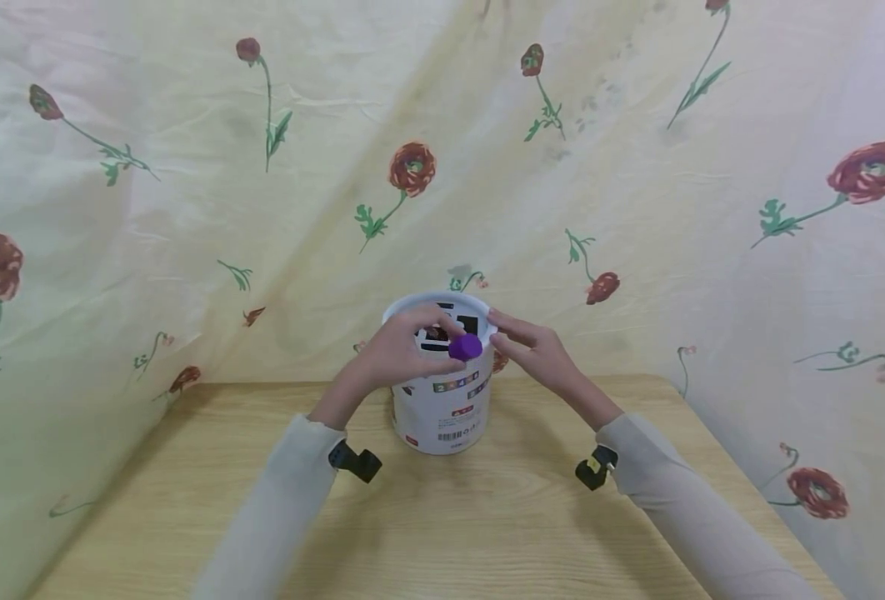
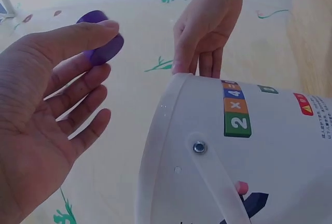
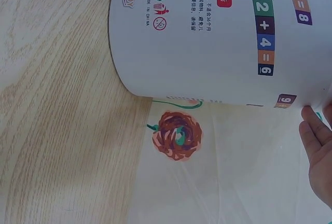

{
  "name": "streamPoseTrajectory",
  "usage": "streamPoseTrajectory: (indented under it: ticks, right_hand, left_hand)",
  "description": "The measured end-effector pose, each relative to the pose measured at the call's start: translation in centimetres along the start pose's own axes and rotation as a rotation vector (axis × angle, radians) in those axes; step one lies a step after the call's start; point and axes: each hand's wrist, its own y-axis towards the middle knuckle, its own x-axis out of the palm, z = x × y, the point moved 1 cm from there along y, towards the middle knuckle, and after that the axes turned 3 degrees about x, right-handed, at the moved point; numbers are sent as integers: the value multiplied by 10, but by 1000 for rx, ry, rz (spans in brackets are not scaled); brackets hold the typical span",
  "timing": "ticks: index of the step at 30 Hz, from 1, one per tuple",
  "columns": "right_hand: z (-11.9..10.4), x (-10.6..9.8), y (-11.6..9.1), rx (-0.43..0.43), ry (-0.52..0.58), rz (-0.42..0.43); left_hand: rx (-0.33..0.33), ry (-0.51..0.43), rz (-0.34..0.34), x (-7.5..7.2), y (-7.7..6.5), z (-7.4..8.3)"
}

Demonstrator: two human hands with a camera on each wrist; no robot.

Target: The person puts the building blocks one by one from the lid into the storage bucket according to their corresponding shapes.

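Observation:
A white bucket [image 1: 442, 408] printed with coloured number tiles stands upright on the wooden table. Dark shapes show inside its rim, too small to make out. Over the near left part of the rim, my left hand [image 1: 401, 350] pinches a short purple cylinder [image 1: 466, 347] between thumb and forefinger. In the left wrist view the purple cylinder [image 2: 106, 37] is beside the bucket's mouth, and the other fingers of that hand are loosely bent. At the right of the rim, my right hand [image 1: 536, 354] touches the bucket with fairly straight fingers and thumb.
The light wooden table [image 1: 487, 533] runs back to a cloth [image 1: 322, 200] with red flowers, which hangs behind and at both sides. A white handle [image 2: 220, 182] is fixed to the bucket's side. Dark devices [image 1: 356, 461] are strapped to both wrists.

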Motion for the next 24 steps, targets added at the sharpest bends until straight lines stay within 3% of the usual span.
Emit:
streamPoseTrajectory:
  ticks: [12, 18, 24]
  right_hand:
    - [2, 1, 1, 1, -6, 10]
    - [3, 2, 2, -11, -5, 15]
    - [4, 2, 2, -16, 7, 15]
  left_hand:
    - [-40, -4, 220, -12, 13, -9]
    - [-57, -19, 286, -14, 19, -11]
    - [-83, -6, 314, -7, 26, -20]
